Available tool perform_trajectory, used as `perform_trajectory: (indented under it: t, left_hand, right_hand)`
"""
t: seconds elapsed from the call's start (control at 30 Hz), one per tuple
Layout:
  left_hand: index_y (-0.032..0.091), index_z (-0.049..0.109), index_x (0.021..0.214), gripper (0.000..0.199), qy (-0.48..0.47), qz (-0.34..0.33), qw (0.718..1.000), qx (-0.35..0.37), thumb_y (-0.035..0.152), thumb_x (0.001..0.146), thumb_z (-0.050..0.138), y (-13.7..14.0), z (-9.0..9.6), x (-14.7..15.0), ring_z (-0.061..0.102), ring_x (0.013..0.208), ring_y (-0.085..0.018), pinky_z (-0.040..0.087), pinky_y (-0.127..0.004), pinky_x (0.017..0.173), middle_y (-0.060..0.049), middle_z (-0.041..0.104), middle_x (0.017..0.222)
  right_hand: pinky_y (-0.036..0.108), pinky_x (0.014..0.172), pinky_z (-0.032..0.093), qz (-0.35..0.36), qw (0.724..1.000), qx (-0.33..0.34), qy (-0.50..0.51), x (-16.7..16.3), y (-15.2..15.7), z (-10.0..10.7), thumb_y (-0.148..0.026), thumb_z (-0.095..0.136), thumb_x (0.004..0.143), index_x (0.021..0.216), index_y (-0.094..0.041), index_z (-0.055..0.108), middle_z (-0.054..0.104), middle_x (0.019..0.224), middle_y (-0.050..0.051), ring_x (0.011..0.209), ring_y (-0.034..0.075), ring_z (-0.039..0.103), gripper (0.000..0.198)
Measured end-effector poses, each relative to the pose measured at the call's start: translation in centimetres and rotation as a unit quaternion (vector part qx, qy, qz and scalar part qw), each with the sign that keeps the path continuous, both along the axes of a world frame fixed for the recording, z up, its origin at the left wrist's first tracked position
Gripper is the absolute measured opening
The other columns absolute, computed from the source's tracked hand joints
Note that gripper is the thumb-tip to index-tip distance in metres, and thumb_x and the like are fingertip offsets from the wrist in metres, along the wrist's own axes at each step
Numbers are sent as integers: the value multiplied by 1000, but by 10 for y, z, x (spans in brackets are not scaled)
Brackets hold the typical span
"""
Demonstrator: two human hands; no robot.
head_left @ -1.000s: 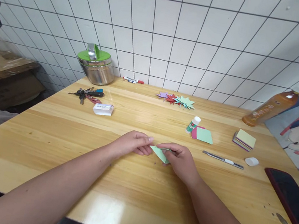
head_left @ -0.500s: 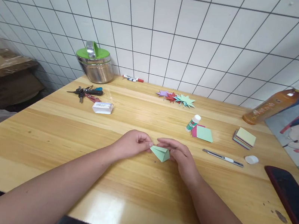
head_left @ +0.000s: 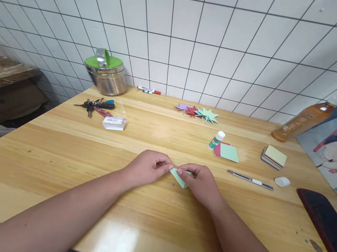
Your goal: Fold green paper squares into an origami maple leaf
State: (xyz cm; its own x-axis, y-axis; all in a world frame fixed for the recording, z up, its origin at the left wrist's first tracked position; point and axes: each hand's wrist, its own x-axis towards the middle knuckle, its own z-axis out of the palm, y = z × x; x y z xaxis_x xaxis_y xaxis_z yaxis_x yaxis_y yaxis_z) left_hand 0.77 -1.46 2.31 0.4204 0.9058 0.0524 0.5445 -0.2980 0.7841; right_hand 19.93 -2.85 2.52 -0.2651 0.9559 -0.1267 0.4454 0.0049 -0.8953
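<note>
Paper: I see folded green paper (head_left: 180, 177) flat on the bench (head_left: 152, 225), between both hands.
Left hand (head_left: 148, 169): pinching its left corner.
Right hand (head_left: 202, 183): pressing its right side.

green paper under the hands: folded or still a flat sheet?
Folded. The green paper shows as a small pointed wedge on the table, pinched between the left hand and right hand.

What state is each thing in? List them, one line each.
Green paper: folded, pinched by both hands.
Left hand: closed on paper.
Right hand: closed on paper.
Glue stick: uncapped, upright.
Glue cap: off, lying apart.
Steel pot: lid on.
Bottle: lying tilted against wall.
</note>
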Motion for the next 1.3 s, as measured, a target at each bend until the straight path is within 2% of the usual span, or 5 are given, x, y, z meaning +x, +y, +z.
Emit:
perform_trajectory:
  t: [0.23, 0.77, 0.97, 1.13, 1.3]
  left_hand:
    - [21, 67, 82, 25, 13, -27, 1000, 4, 39, 83, 49, 0, 2, 0, 60, 71, -15, 41, -22, 63, 0, 69, 77]
    - [22, 66, 79, 22, 60, -52, 995, 67, 32, 83, 47, -3, 5, 2, 59, 70, -15, 38, -22, 62, 0, 68, 77]
    - [23, 66, 81, 23, 75, -53, 994, 60, 33, 83, 46, -2, 4, 2, 58, 72, -16, 39, -24, 66, -1, 68, 78]
    - [23, 66, 82, 25, 89, -68, 992, 59, 36, 85, 44, -2, 5, 3, 58, 77, -17, 38, -24, 66, -1, 68, 81]
    - [22, 66, 79, 26, 98, -67, 992, 52, 34, 85, 43, -2, 5, 5, 56, 71, -16, 37, -24, 63, -1, 65, 74]
  right_hand:
    - [26, 66, 43, 3, 1000, 6, 5, -2, 0, 0, -38, 56, 77, 83, -21, 72, 70, 80, 2, 75, 17, 59, 24]
    - [22, 54, 38, 11, 1000, 3, -11, 1, 2, -4, -39, 54, 77, 74, -19, 71, 64, 65, 0, 59, 12, 52, 27]
    - [21, 51, 39, 6, 1000, 2, 8, 2, 5, -9, -39, 56, 75, 74, -18, 71, 64, 63, 0, 56, 12, 52, 26]
    - [21, 54, 38, 2, 999, 36, -17, 1, 4, -9, -36, 55, 75, 71, -20, 70, 65, 65, -1, 59, 12, 52, 22]
    - [22, 54, 37, -11, 996, 75, -48, -2, 3, -8, -34, 56, 74, 69, -22, 70, 66, 65, -1, 60, 12, 53, 19]
